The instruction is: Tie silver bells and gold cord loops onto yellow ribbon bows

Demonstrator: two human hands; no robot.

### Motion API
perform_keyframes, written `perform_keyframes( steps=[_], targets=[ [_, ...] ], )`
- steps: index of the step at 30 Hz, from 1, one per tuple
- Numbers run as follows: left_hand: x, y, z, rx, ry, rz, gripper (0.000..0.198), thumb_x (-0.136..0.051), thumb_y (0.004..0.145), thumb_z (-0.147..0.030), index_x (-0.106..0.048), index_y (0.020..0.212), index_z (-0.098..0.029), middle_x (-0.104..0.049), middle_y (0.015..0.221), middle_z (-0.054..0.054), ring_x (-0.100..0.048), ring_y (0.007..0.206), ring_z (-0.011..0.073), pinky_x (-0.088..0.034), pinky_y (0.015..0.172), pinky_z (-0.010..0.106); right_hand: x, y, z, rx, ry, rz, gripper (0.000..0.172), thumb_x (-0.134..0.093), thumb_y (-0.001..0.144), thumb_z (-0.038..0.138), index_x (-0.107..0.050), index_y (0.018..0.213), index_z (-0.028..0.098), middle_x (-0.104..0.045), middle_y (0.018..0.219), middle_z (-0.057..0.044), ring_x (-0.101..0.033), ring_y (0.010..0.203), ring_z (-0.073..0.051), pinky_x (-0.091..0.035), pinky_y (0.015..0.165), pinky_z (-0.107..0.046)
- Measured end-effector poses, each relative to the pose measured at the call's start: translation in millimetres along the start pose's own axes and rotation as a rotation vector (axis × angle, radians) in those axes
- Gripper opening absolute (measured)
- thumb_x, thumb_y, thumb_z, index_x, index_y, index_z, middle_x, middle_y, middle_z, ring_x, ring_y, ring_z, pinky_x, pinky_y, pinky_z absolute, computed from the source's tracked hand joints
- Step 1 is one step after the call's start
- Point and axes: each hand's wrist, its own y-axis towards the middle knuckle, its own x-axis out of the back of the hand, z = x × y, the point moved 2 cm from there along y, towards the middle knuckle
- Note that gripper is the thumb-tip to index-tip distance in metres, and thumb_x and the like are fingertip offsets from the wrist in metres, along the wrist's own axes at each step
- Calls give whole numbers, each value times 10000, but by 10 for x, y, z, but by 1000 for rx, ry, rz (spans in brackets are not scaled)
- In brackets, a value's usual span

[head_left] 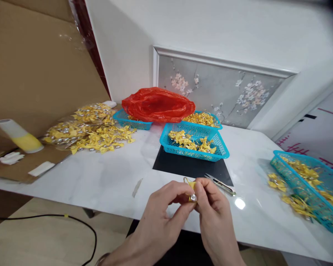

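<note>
The fingertips of both hands were closed on one small yellow bow [192, 185], held up above the near edge of the table [113, 177]. The left hand [161, 216], coming in from seven o'clock, had its thumb and forefinger bent close around a pearl bead [193, 197] on the bow's near side. The right hand [215, 216], from five o'clock, pinched the yellow material between thumb and curled forefinger. A thin gold loop [185, 180] stood out toward eleven o'clock; whether either hand gripped it could not be told.

The step in hand seemed to be fine shaping or fastening of this bow. The next move, as judged here, called for a steady right pinch while the left fingertips settled the bead.

Between two and three o'clock, just beside the right hand, lay a pair of snips [224, 187], partly on a black mat [177, 162]. At twelve, a blue basket [191, 154] held more bows on that mat. Farther out, a red bag [158, 105] sat at eleven, a bow heap [100, 135] at ten, and another basket [294, 188] at three.
</note>
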Motion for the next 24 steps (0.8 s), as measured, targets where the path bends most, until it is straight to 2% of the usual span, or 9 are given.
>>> perform_keyframes(
  steps=[3, 7, 14, 20, 24],
  targets=[
    [-16, 15, 20, 43, -83, -39, 180, -606, 856, -77, -666, 864, -247, -667, 858, -21, -618, 782, 141, -501, 737, 230, -31, -4, 4, -48, 29, 22, 314, -579, 947, 483, -558, 803, 205, -469, 703, 29, -386, 639, -119, -369, 553, -213],
    [-7, 28, 24, 113, -147, -16, 187, -599, 831, -49, -642, 829, -231, -637, 810, -32, -605, 781, 140, -495, 748, 233, -71, 1, 26, -123, 54, 28, 357, -590, 925, 525, -559, 796, 194, -453, 700, 31, -355, 610, -108, -326, 519, -214],
    [15, 28, -23, 242, -377, 61, 127, -699, 805, -152, -600, 857, -213, -604, 830, -26, -597, 802, 141, -497, 746, 245, -80, -7, 29, -86, -24, -16, 341, -596, 921, 526, -563, 835, 198, -525, 734, 15, -449, 697, -133, -414, 611, -230],
    [27, 39, 28, 264, -376, 43, 143, -687, 806, -146, -557, 816, -206, -580, 791, -25, -604, 759, 154, -496, 703, 282, -121, -11, -24, -220, 157, 44, 376, -633, 889, 554, -562, 799, 195, -469, 708, 25, -369, 651, -112, -334, 545, -204],
    [51, 45, 58, 261, -366, 31, 159, -712, 804, -191, -554, 790, -200, -573, 765, -29, -612, 721, 156, -498, 696, 300, -136, -6, -2, -283, 180, 47, 411, -676, 850, 568, -563, 767, 182, -456, 698, 28, -321, 624, -98, -282, 528, -198]
  ],
)
